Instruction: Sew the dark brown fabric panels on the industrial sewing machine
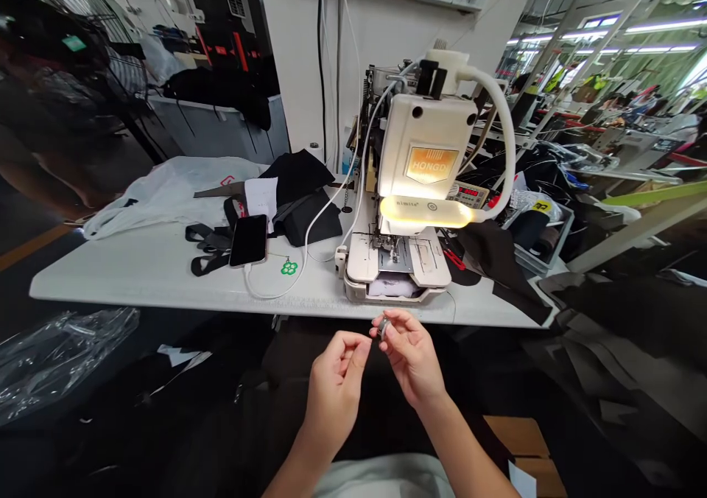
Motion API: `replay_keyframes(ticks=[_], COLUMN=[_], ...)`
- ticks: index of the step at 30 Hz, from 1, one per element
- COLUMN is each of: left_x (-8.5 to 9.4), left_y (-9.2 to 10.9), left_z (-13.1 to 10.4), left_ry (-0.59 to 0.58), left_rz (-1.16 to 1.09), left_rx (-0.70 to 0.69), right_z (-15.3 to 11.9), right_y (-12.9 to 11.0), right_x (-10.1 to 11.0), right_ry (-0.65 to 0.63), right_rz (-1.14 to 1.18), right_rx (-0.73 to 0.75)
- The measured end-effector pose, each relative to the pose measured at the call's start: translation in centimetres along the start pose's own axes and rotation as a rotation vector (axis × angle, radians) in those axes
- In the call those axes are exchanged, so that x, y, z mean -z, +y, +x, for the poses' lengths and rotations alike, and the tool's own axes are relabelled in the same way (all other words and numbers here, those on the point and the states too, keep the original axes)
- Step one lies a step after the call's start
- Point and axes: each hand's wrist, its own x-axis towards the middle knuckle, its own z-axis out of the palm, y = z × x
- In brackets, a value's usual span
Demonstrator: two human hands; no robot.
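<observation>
Right hand (413,362) pinches a metal bit (384,327) near the lamp (423,211), prob for light; left hand (336,384) pinched, can't tell what on.

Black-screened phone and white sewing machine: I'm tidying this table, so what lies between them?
In the head view, a green flower-shaped charm and a looping white cable lie between the phone and the sewing machine, with black cloth pieces farther back.

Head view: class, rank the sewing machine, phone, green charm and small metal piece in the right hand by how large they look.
1. Sewing machine
2. Phone
3. Green charm and metal piece: too alike to rank
</observation>
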Motion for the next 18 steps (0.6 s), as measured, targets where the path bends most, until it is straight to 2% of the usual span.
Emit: replay_keyframes(ticks=[6, 10, 13, 18], left_x=[0.4, 0.3, 0.1, -0.1], left_y=[0.0, -0.1, -0.1, 0.4], left_z=[0.5, 1.0, 1.3, 1.6], left_ry=[0.089, 0.112, 0.091, -0.098], left_rz=[0.243, 0.202, 0.073, -0.264], left_rx=[-0.24, -0.323, -0.267, -0.026], right_z=[-0.1, -0.1, -0.1, -0.1], right_y=[0.2, 0.1, 0.1, 0.3], right_x=[0.1, 0.1, 0.1, 0.3], right_ry=[-0.009, 0.02, 0.029, 0.024], right_rz=[0.014, 0.034, 0.054, 0.044], right_rx=[-0.023, -0.051, -0.074, -0.112])
